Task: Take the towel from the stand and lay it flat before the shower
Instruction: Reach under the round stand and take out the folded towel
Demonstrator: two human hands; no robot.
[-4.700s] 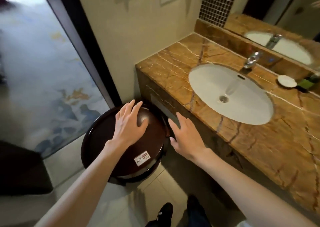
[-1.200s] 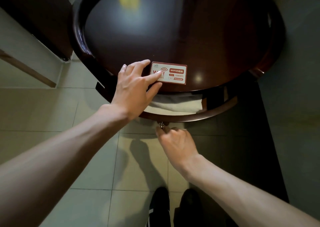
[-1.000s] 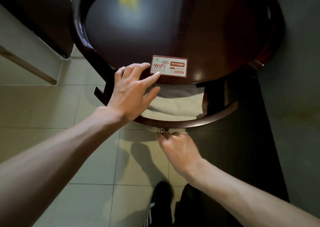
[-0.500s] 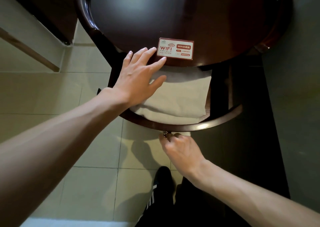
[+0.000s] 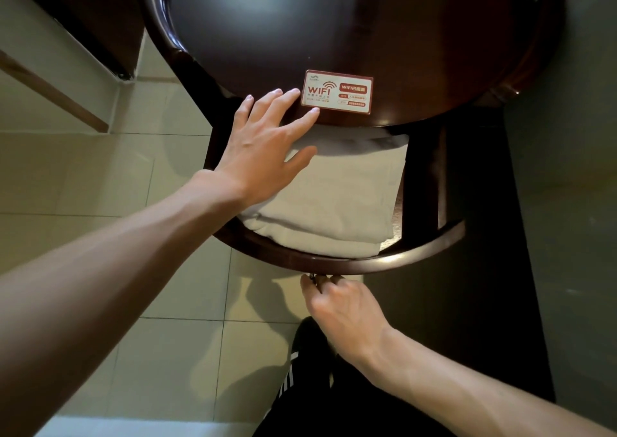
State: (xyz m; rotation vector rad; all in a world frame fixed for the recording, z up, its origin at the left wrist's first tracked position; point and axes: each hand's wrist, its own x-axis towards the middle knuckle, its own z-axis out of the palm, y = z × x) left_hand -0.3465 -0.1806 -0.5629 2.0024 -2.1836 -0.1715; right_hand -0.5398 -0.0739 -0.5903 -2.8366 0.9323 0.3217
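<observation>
Head view: drawer (image 5: 350, 264) now slid further out of stand (image 5: 334, 19), folded towel (image 5: 337, 196) more exposed, still lying inside. Right hand (image 5: 344, 309) pinches knob (image 5: 312, 277); left hand (image 5: 263, 149) flat, fingers spread, touching stand top. Towel looks reachable next.

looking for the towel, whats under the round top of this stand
A folded white towel lies on the lower tray, whose knob the right hand pinches. The towel's far end is hidden beneath the round top, and the left hand covers its left edge.

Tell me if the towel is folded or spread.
Folded: the white cloth towel shows stacked layers along its near edge.
</observation>
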